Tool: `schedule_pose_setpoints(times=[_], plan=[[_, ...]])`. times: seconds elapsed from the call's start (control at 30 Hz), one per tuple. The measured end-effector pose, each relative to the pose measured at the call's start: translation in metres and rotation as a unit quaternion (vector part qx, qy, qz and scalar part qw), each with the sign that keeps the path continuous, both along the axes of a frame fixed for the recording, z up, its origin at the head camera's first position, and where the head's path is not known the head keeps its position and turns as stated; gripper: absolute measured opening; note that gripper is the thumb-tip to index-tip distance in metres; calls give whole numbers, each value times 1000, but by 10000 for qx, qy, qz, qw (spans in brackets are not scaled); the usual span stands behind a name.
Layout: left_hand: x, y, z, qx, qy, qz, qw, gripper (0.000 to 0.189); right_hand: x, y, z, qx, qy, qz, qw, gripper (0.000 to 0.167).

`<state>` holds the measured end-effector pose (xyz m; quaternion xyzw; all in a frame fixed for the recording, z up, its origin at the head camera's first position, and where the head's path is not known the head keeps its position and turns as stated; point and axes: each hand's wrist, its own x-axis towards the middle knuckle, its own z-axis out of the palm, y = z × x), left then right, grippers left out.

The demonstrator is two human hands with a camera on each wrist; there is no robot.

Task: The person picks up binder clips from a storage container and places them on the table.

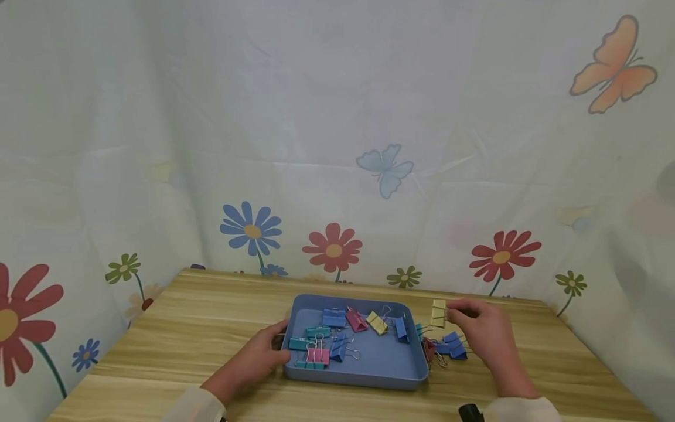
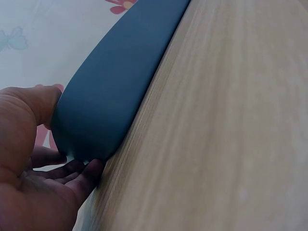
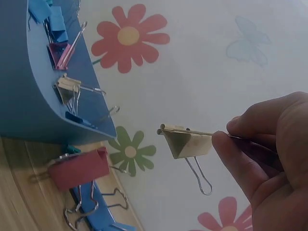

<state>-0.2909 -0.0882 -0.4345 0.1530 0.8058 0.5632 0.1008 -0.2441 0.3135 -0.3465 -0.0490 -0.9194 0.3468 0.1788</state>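
Observation:
My right hand (image 1: 482, 328) pinches a yellow binder clip (image 1: 439, 313) by one wire handle, raised above the table to the right of the tray. In the right wrist view the clip (image 3: 185, 142) hangs from thumb and finger, its other handle dangling. My left hand (image 1: 262, 351) grips the left end of a blue tray (image 1: 369, 380), thumb at the rim and fingers low against the outside wall. Inside the tray lie several binder clips: teal, blue, pink and a yellow one (image 1: 377, 323). Beside its right wall sit a red clip (image 3: 79, 169) and blue clips (image 1: 454, 346).
The tray stands on a wood-grain table (image 1: 211, 310). Behind the table hangs a pale curtain (image 1: 316, 117) printed with flowers and butterflies. A teal clip (image 1: 419, 330) lies close against the tray's right outer wall. A small black object (image 1: 470, 412) shows by the right sleeve.

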Motion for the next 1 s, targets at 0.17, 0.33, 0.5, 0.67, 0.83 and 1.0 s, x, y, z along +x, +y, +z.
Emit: schedule_pose_setpoints(times=[0.17, 0.33, 0.5, 0.67, 0.83, 1.0], plan=[[0, 0, 0, -158, -3, 42, 9999, 82, -2, 8, -3, -29, -12, -51, 10000, 30], [0, 0, 0, -214, 37, 36, 9998, 82, -3, 16, -5, 6, -170, -98, 9998, 32], [-1, 1, -1, -221, 89, 52, 9997, 83, -2, 28, -4, 233, -344, -24, 9991, 30], [-1, 1, -1, -206, 86, 23, 9997, 82, 1, 40, -2, 203, -649, 187, 9975, 28], [0, 1, 0, -208, 67, 60, 9997, 82, 3, 49, 2, 115, -1001, 408, 9941, 24], [1, 1, 1, -199, 4, 67, 9998, 82, 4, 57, 3, -64, -1345, 632, 9889, 23]])
